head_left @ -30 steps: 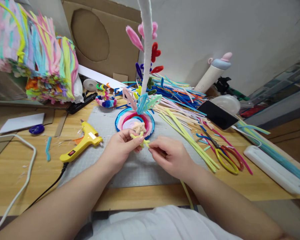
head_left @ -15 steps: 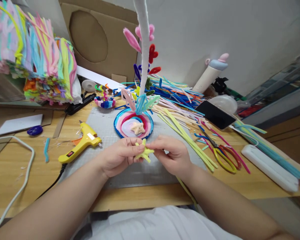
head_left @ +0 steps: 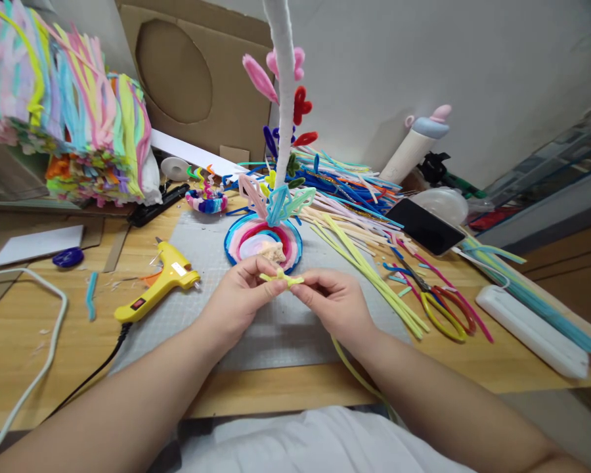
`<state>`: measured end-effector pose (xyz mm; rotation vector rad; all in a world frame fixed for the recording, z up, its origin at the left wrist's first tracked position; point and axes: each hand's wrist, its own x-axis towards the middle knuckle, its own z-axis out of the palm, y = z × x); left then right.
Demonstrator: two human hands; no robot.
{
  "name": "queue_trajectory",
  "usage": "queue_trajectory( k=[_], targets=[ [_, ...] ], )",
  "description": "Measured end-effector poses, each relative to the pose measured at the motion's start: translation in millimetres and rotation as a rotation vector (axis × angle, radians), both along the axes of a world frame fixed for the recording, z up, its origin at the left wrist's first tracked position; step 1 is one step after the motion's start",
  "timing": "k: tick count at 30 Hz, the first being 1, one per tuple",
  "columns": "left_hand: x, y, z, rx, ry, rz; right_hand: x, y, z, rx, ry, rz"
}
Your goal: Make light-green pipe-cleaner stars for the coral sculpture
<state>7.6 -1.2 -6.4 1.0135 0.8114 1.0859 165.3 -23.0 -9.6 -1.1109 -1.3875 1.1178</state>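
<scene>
A small yellow pipe-cleaner star [head_left: 281,278] is pinched between both hands, tilted so that it shows nearly edge-on. My left hand [head_left: 243,292] grips its left side between thumb and fingers. The fingertips of my right hand [head_left: 335,299] are closed on its right point. A yellow pipe cleaner [head_left: 354,371] trails from under my right hand toward my lap. Just behind the hands lies a round base of coiled pipe cleaners [head_left: 230,242], with a beige starfish-shaped piece [head_left: 272,251] on it, partly hidden by my left fingers.
A yellow glue gun [head_left: 160,279] lies left on the grey cutting mat [head_left: 270,351]. A white wrapped stem [head_left: 285,85] with fuzzy flowers rises behind the base. Yellow-green pipe cleaners [head_left: 374,279], scissors [head_left: 440,305], a phone [head_left: 423,225] and a white power strip [head_left: 532,332] lie right.
The star has turned from facing me to nearly edge-on and risen slightly. My left hand has rotated, its thumb now in front. More of the trailing yellow pipe cleaner shows.
</scene>
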Motion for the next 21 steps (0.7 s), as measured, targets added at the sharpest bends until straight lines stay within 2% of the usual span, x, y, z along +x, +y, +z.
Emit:
queue_trajectory(
  k=[3, 5, 12, 17, 19, 21],
  targets=[
    [1.1, 0.3, -1.1, 0.170, 0.111, 0.035, 0.3, 3.8, -4.6, -0.138, 0.120, 0.001],
    [0.5, 0.2, -1.3, 0.245, 0.208, 0.039, 1.3, 5.9, -7.0, -0.165, 0.153, 0.006],
    [-1.1, -0.5, 2.5, 0.253, 0.438, 0.013, 3.9, 9.0, -4.8, -0.066, 0.034, 0.023],
    [-1.1, 4.1, 13.3, 0.320, 0.578, 0.117, 5.3, 13.1, 11.4, -0.099, -0.094, 0.078],
    [-1.0, 7.6, 20.2, 0.330, 0.619, 0.103, 8.7, 16.6, 22.3, -0.133, -0.133, 0.114],
    [-0.5, 11.9, 26.5, 0.261, 0.568, 0.029, 14.8, 21.5, 33.1, -0.172, -0.165, 0.185]
  ],
)
